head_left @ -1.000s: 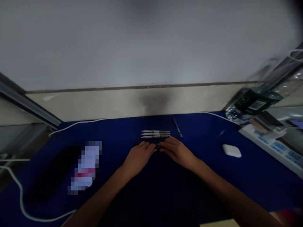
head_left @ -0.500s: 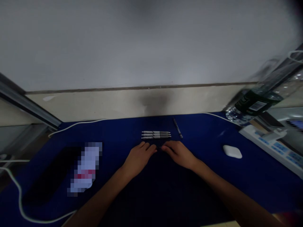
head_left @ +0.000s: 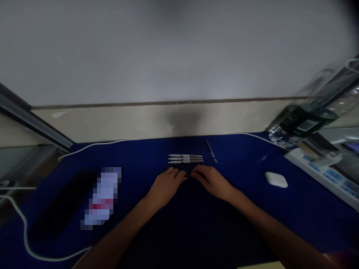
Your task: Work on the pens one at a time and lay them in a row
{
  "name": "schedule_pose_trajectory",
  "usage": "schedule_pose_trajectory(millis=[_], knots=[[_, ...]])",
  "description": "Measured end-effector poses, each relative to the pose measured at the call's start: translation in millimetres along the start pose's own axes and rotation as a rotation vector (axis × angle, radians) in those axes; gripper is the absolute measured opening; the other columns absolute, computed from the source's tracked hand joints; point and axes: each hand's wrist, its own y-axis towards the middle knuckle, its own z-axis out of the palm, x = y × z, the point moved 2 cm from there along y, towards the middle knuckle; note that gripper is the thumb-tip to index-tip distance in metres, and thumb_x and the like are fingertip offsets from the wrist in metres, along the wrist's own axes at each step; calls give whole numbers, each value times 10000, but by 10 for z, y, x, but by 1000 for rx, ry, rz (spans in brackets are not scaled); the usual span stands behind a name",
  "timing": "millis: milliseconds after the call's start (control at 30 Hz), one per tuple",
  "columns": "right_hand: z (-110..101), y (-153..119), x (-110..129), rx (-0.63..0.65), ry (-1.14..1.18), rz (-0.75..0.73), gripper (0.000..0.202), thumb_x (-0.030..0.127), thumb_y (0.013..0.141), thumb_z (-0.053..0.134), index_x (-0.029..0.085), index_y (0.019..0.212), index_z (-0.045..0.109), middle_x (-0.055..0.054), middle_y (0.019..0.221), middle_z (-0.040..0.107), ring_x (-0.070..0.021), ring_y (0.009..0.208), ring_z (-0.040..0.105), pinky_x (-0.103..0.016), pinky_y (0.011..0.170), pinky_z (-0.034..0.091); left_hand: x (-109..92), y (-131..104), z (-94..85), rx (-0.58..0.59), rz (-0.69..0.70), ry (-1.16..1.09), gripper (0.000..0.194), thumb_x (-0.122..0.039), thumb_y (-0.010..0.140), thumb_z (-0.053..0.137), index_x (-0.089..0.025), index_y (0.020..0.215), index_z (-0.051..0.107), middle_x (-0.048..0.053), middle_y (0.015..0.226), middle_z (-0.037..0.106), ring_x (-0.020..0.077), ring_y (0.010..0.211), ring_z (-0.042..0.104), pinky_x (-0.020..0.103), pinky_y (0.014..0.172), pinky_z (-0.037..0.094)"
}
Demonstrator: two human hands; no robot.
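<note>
Three white-and-grey pens (head_left: 185,159) lie side by side on the blue table surface (head_left: 140,157), just beyond my hands. Right of them a darker, slimmer pen (head_left: 211,151) lies at a slant. My left hand (head_left: 167,184) rests below the left part of the row, with its fingers bent and close together. Opposite it, my right hand (head_left: 209,180) is closed in a pinch, its fingertips near the row's right end. A small gap parts the two hands. Whatever the fingertips of either hand hold, if anything, is too dark and small to make out.
A phone-like item with a blurred screen (head_left: 103,198) lies at the left beside a dark object (head_left: 64,205). White cables (head_left: 25,228) run along the left. At the right are a white case (head_left: 276,179), a power strip (head_left: 322,173) and a plastic bottle (head_left: 300,121).
A small dark thing seen between the fingertips half a second ago no longer shows clearly. My hands have barely moved. The whole view has shifted slightly.
</note>
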Motion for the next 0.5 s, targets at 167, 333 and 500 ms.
schedule_pose_trajectory(millis=[167,333,500], knots=[[1,-6,-15,-29,28,50,210,252,998,778,246,1183,678,-40,1012,803,-248,863,782,-368,774,624,11,10,-12,13,2,13,256,-267,1227,440,-197,1192,684,43,939,729,240,892,690,359,767,529],[-4,0,23,16,-14,18,279,358,1168,520,248,1043,744,-46,914,814,-250,811,780,-394,782,616,-1,16,-15,18,27,3,284,-237,1226,406,-193,1194,685,61,974,735,253,935,693,388,823,532],[4,-5,1,-14,23,-14,78,232,1071,649,258,1081,722,-65,1096,838,-267,982,809,-390,862,632,-19,22,-6,11,3,6,355,-244,1235,345,-196,1173,691,55,952,743,232,874,701,380,800,523]])
